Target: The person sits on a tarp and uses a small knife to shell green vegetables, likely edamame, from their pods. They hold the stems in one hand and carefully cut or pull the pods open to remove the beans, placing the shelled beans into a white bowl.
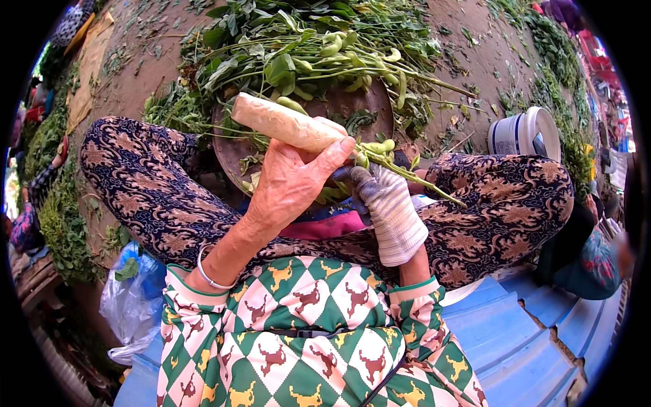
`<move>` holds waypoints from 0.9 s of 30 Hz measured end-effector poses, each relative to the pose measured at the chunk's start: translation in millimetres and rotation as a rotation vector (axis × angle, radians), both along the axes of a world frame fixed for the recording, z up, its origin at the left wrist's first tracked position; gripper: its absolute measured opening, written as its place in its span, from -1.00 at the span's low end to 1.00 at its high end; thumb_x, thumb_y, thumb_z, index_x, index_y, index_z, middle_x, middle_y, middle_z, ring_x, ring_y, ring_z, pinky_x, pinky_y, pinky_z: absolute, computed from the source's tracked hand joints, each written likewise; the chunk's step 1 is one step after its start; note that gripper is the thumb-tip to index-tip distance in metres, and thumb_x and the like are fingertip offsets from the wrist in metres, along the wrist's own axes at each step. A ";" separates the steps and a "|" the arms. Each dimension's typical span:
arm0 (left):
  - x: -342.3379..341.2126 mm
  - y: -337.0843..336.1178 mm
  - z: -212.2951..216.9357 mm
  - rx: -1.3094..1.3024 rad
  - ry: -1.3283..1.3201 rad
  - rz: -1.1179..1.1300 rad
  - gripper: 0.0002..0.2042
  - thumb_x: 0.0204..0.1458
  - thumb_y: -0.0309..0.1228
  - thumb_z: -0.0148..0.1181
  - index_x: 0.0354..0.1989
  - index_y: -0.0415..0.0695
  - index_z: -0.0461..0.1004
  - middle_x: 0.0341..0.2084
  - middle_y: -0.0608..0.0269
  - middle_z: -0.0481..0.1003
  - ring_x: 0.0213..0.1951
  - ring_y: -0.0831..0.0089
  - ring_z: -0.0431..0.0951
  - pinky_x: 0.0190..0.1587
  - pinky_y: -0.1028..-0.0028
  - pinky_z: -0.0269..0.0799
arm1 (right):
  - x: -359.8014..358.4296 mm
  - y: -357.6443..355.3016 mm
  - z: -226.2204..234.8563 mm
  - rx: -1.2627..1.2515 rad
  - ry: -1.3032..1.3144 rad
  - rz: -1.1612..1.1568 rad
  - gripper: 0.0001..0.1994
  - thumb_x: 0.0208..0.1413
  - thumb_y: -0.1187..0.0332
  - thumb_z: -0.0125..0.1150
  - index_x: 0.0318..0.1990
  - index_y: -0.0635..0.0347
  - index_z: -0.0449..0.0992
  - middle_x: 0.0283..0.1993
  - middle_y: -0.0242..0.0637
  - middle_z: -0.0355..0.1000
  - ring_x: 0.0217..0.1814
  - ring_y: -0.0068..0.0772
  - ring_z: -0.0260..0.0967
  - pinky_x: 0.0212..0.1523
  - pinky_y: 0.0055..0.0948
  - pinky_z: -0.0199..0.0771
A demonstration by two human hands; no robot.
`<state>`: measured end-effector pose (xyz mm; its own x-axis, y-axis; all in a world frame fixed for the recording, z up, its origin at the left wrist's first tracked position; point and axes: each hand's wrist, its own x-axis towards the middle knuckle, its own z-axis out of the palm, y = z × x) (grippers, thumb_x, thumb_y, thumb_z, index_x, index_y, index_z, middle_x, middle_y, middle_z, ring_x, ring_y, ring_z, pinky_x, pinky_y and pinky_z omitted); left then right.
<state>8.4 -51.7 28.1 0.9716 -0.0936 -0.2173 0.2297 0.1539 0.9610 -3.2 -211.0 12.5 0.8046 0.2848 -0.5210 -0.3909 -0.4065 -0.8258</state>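
Head view shows two hands at work in front of a person who sits with bent legs (146, 183) spread wide. The left hand (296, 173) is bare and curls shut round the low end of a thick, pale rod (281, 123), with the thumb on top. The rod leans up and to the left, over a round brown pan (373, 102). A bracelet (211, 279) sits on the left wrist. The right hand (386, 203) wears a pale striped glove (399, 237) with gray fingers, and it pinches a green stem (424, 182). The stem points down to the right, and fat green pods (376, 147) hang on it near the left thumb. I cannot tell if the thumb touches them. The hands are close together, above the lap. Past the pan lies a big heap of green plants (271, 47), with more pods in it. A white bucket (505, 136) tips over near the right knee. A clear and blue bag (132, 308) lies by the left side. Blue slats (495, 332) show at the lower right.
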 end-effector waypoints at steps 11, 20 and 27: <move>-8.8 -13.6 -0.1 0.179 -0.166 -0.062 -0.91 0.00 -0.49 0.20 -0.34 -0.20 0.45 -0.46 0.40 0.42 -0.37 0.62 0.41 -0.27 0.58 0.34 | -8.0 2.2 -12.9 0.001 -0.166 -0.135 -0.79 0.10 0.37 0.09 -0.16 0.27 0.48 -0.35 -0.02 0.47 -0.35 -0.11 0.43 -0.30 -0.32 0.41; -4.6 -7.9 -5.7 0.416 -0.395 -0.098 -0.90 -0.04 -0.51 0.21 -0.35 -0.19 0.44 -0.44 0.33 0.46 -0.40 0.49 0.47 -0.29 0.55 0.36 | -12.1 2.5 -30.5 0.097 -0.343 -0.108 -0.73 0.06 0.34 0.15 -0.11 0.28 0.46 -0.29 0.00 0.48 -0.26 -0.06 0.45 -0.25 -0.33 0.43; -1.1 -4.8 -2.2 0.338 -0.483 -0.118 -0.89 -0.07 -0.55 0.22 -0.36 -0.23 0.45 -0.44 0.26 0.45 -0.35 0.38 0.48 -0.25 0.47 0.39 | -10.4 0.4 -20.7 0.024 -0.348 -0.054 -0.73 0.06 0.34 0.16 -0.13 0.30 0.45 -0.29 0.00 0.47 -0.23 -0.04 0.45 -0.25 -0.31 0.43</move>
